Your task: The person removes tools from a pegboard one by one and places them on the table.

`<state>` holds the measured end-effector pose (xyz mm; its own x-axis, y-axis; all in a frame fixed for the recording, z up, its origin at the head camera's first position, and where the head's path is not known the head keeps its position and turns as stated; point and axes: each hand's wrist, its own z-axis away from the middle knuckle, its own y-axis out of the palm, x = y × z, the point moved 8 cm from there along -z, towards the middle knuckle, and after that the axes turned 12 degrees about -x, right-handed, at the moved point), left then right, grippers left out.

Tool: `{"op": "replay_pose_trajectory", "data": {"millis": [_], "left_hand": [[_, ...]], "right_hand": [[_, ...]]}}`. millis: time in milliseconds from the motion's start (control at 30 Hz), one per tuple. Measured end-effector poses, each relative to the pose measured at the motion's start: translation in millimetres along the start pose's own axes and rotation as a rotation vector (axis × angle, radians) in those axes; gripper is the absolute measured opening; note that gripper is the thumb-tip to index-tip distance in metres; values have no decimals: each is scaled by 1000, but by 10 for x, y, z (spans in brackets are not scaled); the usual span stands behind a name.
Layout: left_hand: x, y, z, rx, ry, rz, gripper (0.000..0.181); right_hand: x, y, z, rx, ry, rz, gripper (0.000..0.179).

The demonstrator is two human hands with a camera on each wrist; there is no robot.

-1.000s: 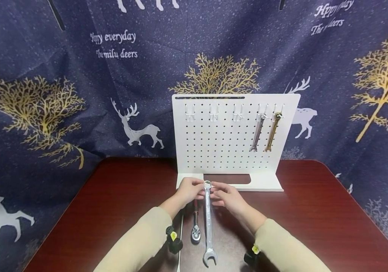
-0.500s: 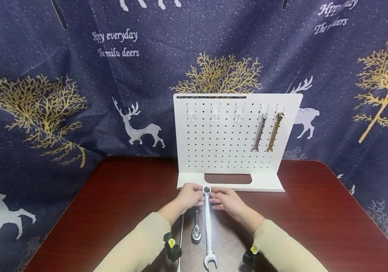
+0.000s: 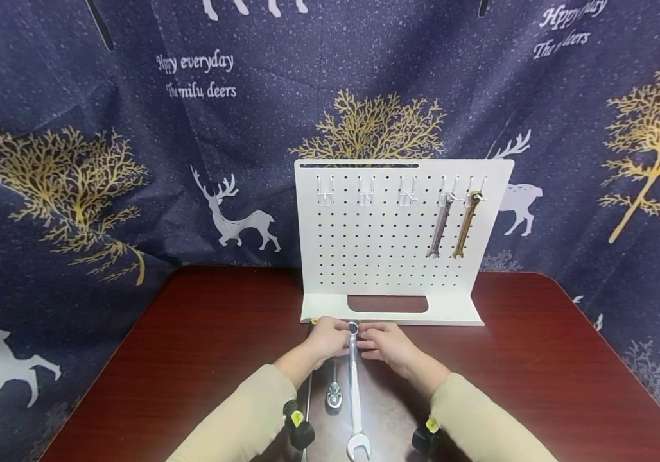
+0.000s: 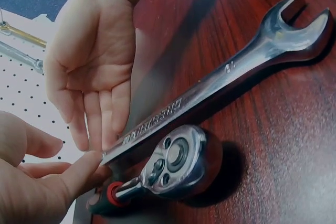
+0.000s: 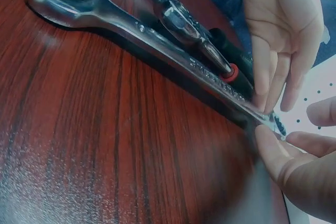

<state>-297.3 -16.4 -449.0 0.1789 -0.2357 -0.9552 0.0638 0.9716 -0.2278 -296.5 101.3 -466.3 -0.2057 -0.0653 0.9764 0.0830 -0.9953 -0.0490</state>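
Note:
A large silver combination wrench (image 3: pixel 355 391) lies lengthwise in front of me, its forked end nearest me. My left hand (image 3: pixel 327 340) holds the far ring end from the left with its fingertips. From the right, my right hand (image 3: pixel 390 346) grips the same end, several fingers nearly straight. In the right wrist view the right thumb (image 5: pixel 268 142) touches the wrench near the ring, which the fingers partly cover. Just left of the wrench is a ratchet (image 4: pixel 176 161) with a dark handle and red collar; my left hand hides its handle in the head view.
A thin silver rod (image 3: pixel 308 398) lies left of the ratchet. Behind the hands stands a white pegboard (image 3: pixel 364 250) with clear hooks. A silver wrench (image 3: pixel 440 224) and a gold wrench (image 3: pixel 466 224) hang at its right. The reddish table (image 3: pixel 226 321) ends near a patterned curtain.
The wrench's ring end has come down and slightly toward me, both hands moving with it. My left hand now covers more of the ratchet's handle.

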Motion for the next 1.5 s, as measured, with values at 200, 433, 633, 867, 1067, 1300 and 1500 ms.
{"op": "replay_pose_trajectory", "data": {"millis": [200,433,633,867,1067,1300,1500], "left_hand": [[-17,42,18,-7,-22,-1,38],[-37,50,24,-6,-25,-36,37],[-36,52,21,-14,-15,-65,34],[-51,46,17,-16,5,-92,33],[-152,-22,-18,-78,121,-295,32],[-352,-76,-72,-171,276,-456,32],[-501,-43,-140,-212,368,-511,33]], "right_hand": [[-17,-3,7,4,22,-3,41],[-7,-17,37,11,28,9,43],[-18,-13,49,19,30,-6,44],[-23,-38,59,21,19,-12,44],[22,-140,38,2,-32,15,41],[146,-377,16,-88,-116,122,38],[286,-585,19,-166,-210,238,36]]}}
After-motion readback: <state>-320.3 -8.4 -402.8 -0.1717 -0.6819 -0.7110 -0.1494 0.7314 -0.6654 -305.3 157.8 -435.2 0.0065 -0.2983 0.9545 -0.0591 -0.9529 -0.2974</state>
